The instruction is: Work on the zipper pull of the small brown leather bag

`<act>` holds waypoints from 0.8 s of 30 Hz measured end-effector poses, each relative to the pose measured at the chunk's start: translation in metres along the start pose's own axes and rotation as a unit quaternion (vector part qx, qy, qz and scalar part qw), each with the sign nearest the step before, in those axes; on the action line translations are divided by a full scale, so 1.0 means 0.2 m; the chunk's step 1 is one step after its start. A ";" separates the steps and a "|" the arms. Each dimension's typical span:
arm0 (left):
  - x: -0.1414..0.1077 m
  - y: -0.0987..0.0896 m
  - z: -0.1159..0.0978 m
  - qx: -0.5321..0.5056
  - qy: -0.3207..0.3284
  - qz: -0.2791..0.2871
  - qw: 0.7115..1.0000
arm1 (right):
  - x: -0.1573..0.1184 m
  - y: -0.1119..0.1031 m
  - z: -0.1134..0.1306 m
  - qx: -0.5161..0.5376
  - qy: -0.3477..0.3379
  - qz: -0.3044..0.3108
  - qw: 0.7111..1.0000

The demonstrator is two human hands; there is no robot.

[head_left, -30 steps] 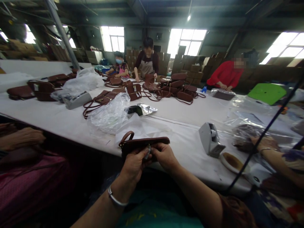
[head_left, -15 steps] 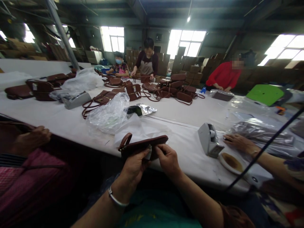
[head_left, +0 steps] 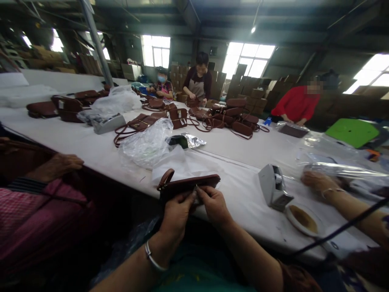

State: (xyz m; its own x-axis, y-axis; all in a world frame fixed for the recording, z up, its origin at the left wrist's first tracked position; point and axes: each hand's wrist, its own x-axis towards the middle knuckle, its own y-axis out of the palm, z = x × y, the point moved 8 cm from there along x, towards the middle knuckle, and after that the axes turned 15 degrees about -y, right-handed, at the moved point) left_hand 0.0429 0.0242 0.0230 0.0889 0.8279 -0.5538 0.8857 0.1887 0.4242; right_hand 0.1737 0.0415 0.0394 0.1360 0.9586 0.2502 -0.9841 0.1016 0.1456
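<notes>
1. White covering spreads over the long table [head_left: 235,151], its near edge running just in front of you.
2. Your left hand [head_left: 176,211] has thumb and fingers closed on the near side of a brown pouch [head_left: 184,184]; a pale metal bracelet [head_left: 153,256] circles that wrist.
3. Your right hand [head_left: 214,205] touches the same side, its fingers drawn narrow near the middle; whether they grip anything, you cannot tell, since the details there are too small.
4. You have the pouch at the table's near edge, its long top edge roughly level and a short strap loop [head_left: 166,177] standing at its left end.
5. Beside you, a co-worker's hand [head_left: 65,163] shows on the left, and another co-worker's hand [head_left: 317,182] is by clear plastic on the right.
6. To the right of your pouch stands a grey tape dispenser [head_left: 273,188], with a round, white-rimmed item [head_left: 304,221] near it.
7. Beyond your pouch lie a crumpled white sheet [head_left: 188,164], a clear plastic bag [head_left: 146,146] and a dark green item [head_left: 179,140] against silvery wrapping [head_left: 196,141].
8. Farther off, you see brown bags [head_left: 234,113] heaped across the table.
9. Behind them are three people, one in red [head_left: 294,101], then stacked cartons [head_left: 255,97] and bright windows [head_left: 251,56].
</notes>
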 end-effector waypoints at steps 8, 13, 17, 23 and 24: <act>-0.01 0.02 -0.01 0.035 0.006 0.045 0.998 | -0.03 0.08 -0.09 0.260 0.124 0.008 0.958; -0.01 0.04 -0.05 0.099 0.052 0.026 0.993 | -0.05 0.06 -0.11 0.277 0.152 -0.009 0.949; -0.03 0.01 -0.06 0.134 0.045 -0.011 0.990 | -0.05 0.05 -0.12 0.288 0.158 -0.018 0.944; -0.03 0.03 -0.07 0.162 0.051 -0.012 0.985 | -0.04 0.05 -0.11 0.267 0.151 -0.007 0.952; -0.03 0.03 -0.07 0.162 0.054 -0.013 0.985 | -0.04 0.06 -0.10 0.265 0.150 -0.004 0.952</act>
State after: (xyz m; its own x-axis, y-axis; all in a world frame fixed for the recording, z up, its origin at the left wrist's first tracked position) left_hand 0.0408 0.0282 0.0388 0.0315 0.8795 -0.4748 0.9876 0.0456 0.1499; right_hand 0.1591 0.0396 0.0190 0.0266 0.9993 -0.0267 -0.7765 0.0375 0.6290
